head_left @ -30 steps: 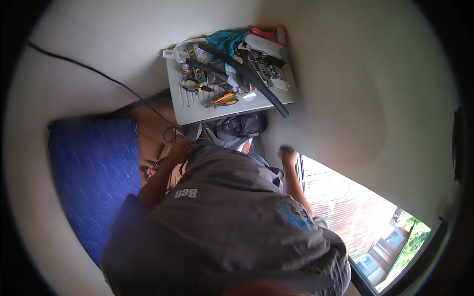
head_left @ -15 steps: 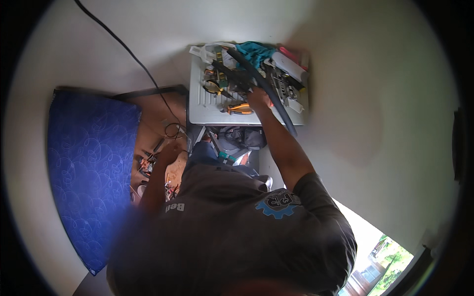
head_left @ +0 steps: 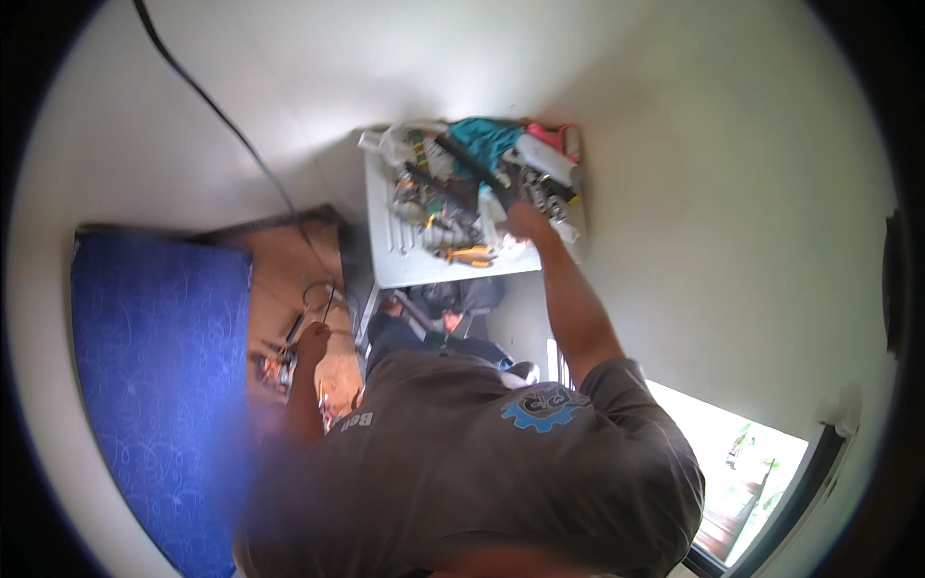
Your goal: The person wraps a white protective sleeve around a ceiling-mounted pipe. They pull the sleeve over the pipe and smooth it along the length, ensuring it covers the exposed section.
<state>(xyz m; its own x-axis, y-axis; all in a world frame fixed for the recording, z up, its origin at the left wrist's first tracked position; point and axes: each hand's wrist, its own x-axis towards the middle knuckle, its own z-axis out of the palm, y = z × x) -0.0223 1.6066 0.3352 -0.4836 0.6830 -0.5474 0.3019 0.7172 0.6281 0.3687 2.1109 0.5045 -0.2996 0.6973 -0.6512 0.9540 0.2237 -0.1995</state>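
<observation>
My left hand (head_left: 313, 341) is closed on a thin dark rod (head_left: 329, 306), which points up from the fingers above the brown board on the left; its kind is too blurred to tell. Over the right part of the white ribbed tabletop (head_left: 385, 262), my right hand (head_left: 526, 223) meets the near end of a black tube (head_left: 470, 162). Motion smears its fingers, so a grip on the tube cannot be confirmed. Orange-handled pliers (head_left: 466, 255) lie near the table's front edge. Other hand tools, partly blurred, crowd around them.
A teal cloth (head_left: 485, 141) and a pink item (head_left: 559, 138) lie at the table's back. Small tools and parts (head_left: 277, 368) rest on the brown board (head_left: 275, 299). A blue patterned panel (head_left: 159, 385) stands left. A black cable (head_left: 217, 111) hangs down. Bags (head_left: 462, 297) sit under the table.
My left hand has moved slightly, and a thin rod now shows in it. My right hand has shifted a little right on the table; the tube's end past my forearm no longer shows.
</observation>
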